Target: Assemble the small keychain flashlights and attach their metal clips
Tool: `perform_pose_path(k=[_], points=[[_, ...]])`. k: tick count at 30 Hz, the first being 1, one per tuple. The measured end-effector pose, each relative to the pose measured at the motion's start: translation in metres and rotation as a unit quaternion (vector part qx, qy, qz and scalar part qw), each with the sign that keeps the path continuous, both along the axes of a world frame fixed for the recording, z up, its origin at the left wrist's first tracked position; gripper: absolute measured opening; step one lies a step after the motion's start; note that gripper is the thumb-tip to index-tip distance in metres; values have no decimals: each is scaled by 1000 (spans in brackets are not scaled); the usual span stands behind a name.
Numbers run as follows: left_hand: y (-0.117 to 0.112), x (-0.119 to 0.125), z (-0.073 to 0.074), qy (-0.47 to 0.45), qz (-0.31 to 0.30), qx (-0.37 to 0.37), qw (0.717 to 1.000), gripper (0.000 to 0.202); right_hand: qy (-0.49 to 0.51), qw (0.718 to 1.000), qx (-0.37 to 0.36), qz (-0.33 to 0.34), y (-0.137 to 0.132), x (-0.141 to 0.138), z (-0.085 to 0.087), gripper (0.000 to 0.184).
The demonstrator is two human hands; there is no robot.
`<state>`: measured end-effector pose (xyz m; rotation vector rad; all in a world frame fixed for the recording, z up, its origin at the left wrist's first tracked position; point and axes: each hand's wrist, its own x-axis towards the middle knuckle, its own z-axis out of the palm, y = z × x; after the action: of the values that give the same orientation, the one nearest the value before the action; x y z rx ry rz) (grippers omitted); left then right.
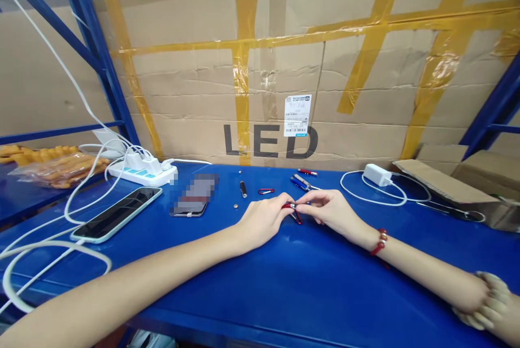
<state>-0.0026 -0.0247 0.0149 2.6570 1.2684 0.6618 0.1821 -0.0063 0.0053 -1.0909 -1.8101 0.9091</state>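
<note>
Near the middle of the blue table (260, 283), my left hand (260, 221) pinches a small red tube with a silver end (290, 205). From the other side, my right hand (335, 211) has its thumb and fingertips closed at the tube's silver end. Just below the fingertips shows a red carabiner clip (299, 218); whether it is attached to the tube I cannot tell. Beyond my left hand lie another red carabiner (266, 191), a short black cylinder (243, 189) and a small round metal piece (235, 206). My fingers partly cover the tube.
Blue and silver tubes (301, 183) and a red tube (307, 172) lie at the back. Leftward are a phone (117, 215), a blurred-out device (195, 194) and a power strip (142, 174) with cables. A white charger (377, 175) sits right. A large cardboard box (195, 93) stands behind.
</note>
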Motion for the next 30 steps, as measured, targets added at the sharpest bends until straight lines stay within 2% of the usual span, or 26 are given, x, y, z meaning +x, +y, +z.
perform_pose_path(k=[7,19,30], points=[[3,-1,-3,-17,-11,-12,1000,19,-14,999,36,-15,0,2,-2,31],[5,-1,-6,-55,-28,-37,997,12,12,1000,17,11,-3,-3,3,28],[5,-2,-6,-66,-88,-72,991,9,6,1000,10,17,-7,-3,1,22]])
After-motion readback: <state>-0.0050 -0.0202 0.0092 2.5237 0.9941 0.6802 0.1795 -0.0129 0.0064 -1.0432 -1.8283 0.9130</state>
